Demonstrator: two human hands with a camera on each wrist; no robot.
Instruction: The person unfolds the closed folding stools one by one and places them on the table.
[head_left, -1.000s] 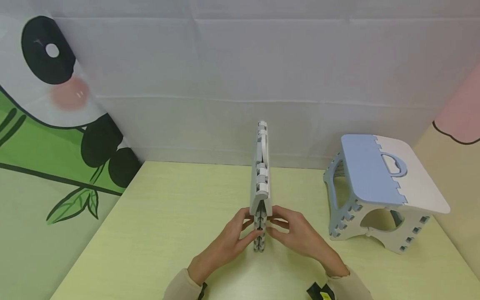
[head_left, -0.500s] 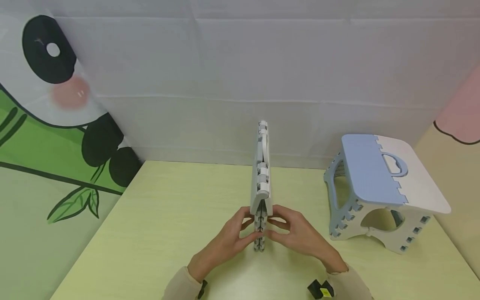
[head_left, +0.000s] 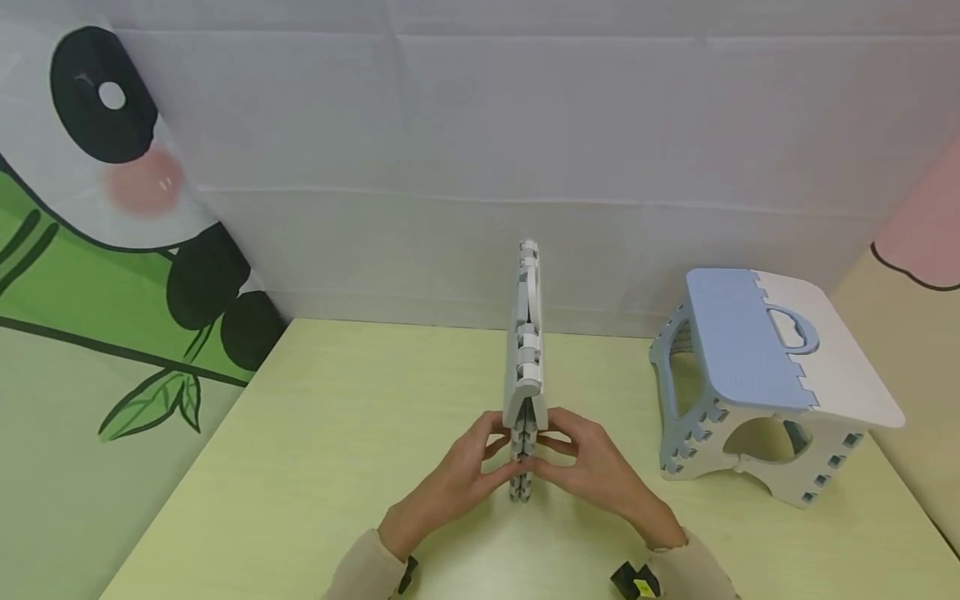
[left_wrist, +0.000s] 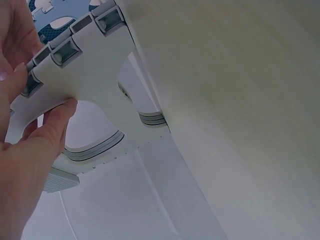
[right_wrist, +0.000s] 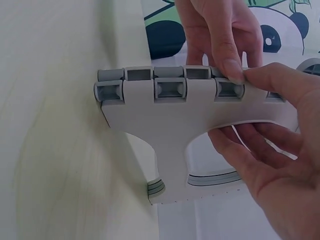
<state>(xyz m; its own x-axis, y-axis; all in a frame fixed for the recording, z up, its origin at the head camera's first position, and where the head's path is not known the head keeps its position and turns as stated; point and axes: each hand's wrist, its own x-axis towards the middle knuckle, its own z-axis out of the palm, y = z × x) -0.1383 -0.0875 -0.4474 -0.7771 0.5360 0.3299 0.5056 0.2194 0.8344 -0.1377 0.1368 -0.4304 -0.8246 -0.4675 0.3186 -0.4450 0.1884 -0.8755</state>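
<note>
A folded step stool (head_left: pixel 528 367), pale grey-white, stands upright on edge, its narrow side facing me in the head view. My left hand (head_left: pixel 459 468) grips its near end from the left, thumb on the hinged edge. From the right, my right hand (head_left: pixel 597 463) holds the same end, and both thumbs meet near the seam. In the left wrist view, fingers reach into an oval cutout of the stool's leg panel (left_wrist: pixel 95 82). The right wrist view shows the right fingers at the cutout below the row of hinge knuckles (right_wrist: pixel 171 89). The two leg panels lie close together.
An unfolded step stool (head_left: pixel 757 342), blue and white with a carry handle, stands at the right of the pale yellow table (head_left: pixel 360 392). A white cloth wall (head_left: pixel 450 150) rises behind, and a panda-printed wall (head_left: pixel 112 225) borders the left.
The right thumb has shifted inward and now touches the left thumb at the hinged edge. The folded stool stays in place; the view has shifted slightly.
</note>
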